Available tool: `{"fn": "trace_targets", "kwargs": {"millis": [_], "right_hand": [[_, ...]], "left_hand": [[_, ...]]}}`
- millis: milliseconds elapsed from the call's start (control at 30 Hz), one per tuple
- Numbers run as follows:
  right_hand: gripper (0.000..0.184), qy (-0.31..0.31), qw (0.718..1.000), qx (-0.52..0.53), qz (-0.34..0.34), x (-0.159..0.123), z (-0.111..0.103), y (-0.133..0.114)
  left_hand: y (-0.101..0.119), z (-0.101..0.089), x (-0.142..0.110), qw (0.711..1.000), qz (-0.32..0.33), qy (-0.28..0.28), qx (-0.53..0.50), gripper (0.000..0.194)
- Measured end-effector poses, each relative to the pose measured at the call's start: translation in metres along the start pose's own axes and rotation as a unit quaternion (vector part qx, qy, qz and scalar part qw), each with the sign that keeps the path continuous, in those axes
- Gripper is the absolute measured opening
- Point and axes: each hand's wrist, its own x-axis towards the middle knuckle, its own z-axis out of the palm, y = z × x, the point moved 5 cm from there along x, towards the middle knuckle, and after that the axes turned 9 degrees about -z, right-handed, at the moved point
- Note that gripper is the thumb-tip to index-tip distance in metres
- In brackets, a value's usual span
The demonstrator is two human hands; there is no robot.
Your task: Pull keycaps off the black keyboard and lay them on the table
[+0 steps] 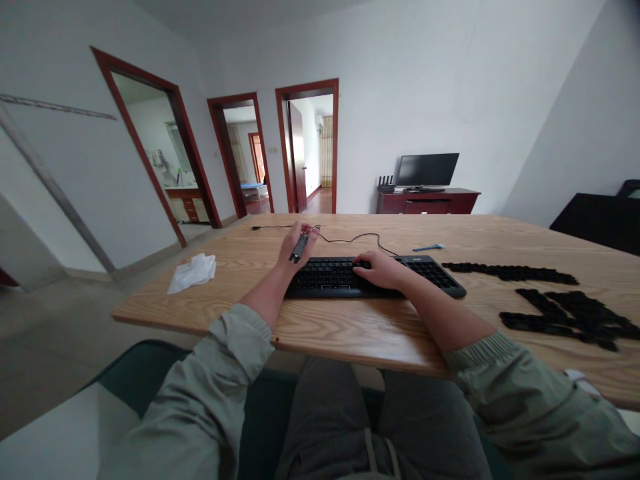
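Note:
A black keyboard (330, 275) lies across the table in front of me, with its right-hand section showing beneath my right wrist. My left hand (296, 241) is raised over the keyboard's left end, palm up and fingers curled. It grips a small dark grey tool with thin wire at its tip, which looks like a keycap puller (300, 248). My right hand (383, 269) rests over the middle of the keyboard with its fingers bent. Between its fingertips is a small black piece, apparently a keycap (362, 265). Fine detail there is too small to make out.
Black keycaps (510, 273) lie in a row to the right, with more black rows (570, 313) nearer me. A blue brush (429, 247) sits behind the keyboard, near its cable (350, 240). White tissue (193, 273) lies at the left of the wooden table (345, 327).

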Motion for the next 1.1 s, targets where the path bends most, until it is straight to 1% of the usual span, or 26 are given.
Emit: {"fn": "trace_targets", "kwargs": {"millis": [67, 133, 200, 267, 300, 367, 433, 467, 567, 700, 767, 833, 900, 967, 1033, 1100], "right_hand": [[0.04, -0.003, 1.0, 0.004, 0.003, -0.001, 0.001, 0.0], [0.039, -0.004, 1.0, 0.003, -0.001, -0.001, 0.001, 0.0], [0.039, 0.0, 1.0, 0.002, -0.005, 0.0, 0.0, 0.0], [0.038, 0.002, 1.0, 0.001, -0.003, -0.001, 0.0, 0.0], [0.038, 0.002, 1.0, 0.0, 0.001, -0.001, 0.001, 0.0], [0.037, 0.004, 1.0, -0.001, 0.006, -0.002, 0.001, 0.001], [0.037, 0.011, 1.0, -0.003, 0.01, -0.004, 0.002, 0.001], [0.037, 0.013, 1.0, -0.004, 0.011, -0.004, 0.003, 0.002], [0.038, 0.008, 1.0, -0.015, 0.014, -0.004, 0.003, 0.002], [0.035, 0.001, 1.0, -0.028, 0.008, -0.002, 0.001, 0.001], [0.035, 0.003, 0.999, -0.036, 0.005, -0.001, -0.001, 0.0], [0.036, 0.009, 0.999, -0.036, 0.001, -0.001, -0.004, -0.003], [0.034, 0.022, 1.0, -0.014, -0.015, -0.002, -0.01, -0.015], [0.031, 0.046, 0.997, 0.035, -0.046, -0.007, -0.02, -0.038], [0.032, 0.076, 0.987, 0.107, -0.09, -0.021, -0.035, -0.074], [0.036, 0.095, 0.963, 0.201, -0.154, -0.046, -0.05, -0.122]], "left_hand": [[-0.007, -0.005, 0.002, 0.998, -0.044, 0.034, -0.025, 0.041], [-0.012, -0.006, 0.004, 0.997, -0.059, 0.043, -0.029, 0.05], [-0.014, -0.006, 0.005, 0.998, -0.052, 0.043, -0.018, 0.056], [-0.012, -0.007, 0.005, 0.999, -0.026, 0.046, -0.004, 0.057], [-0.011, -0.008, 0.004, 0.999, -0.01, 0.048, 0.006, 0.054], [-0.008, -0.009, 0.002, 0.998, 0.016, 0.054, 0.029, 0.037], [-0.005, -0.009, 0.0, 0.997, 0.027, 0.058, 0.052, 0.018], [-0.004, -0.009, 0.0, 0.996, 0.028, 0.059, 0.062, 0.014], [-0.004, -0.003, 0.0, 0.994, 0.013, 0.023, 0.11, 0.017], [-0.005, 0.01, -0.002, 0.977, -0.028, -0.072, 0.2, 0.021], [-0.004, 0.013, -0.003, 0.966, -0.025, -0.109, 0.231, 0.022], [-0.006, 0.012, -0.001, 0.963, -0.024, -0.128, 0.238, 0.022], [-0.011, 0.008, 0.002, 0.965, -0.039, -0.128, 0.224, 0.022], [-0.02, 0.002, 0.007, 0.971, -0.06, -0.118, 0.197, 0.023], [-0.027, -0.005, 0.01, 0.98, -0.079, -0.098, 0.156, 0.025], [-0.032, -0.011, 0.012, 0.986, -0.095, -0.073, 0.115, 0.029]]}}
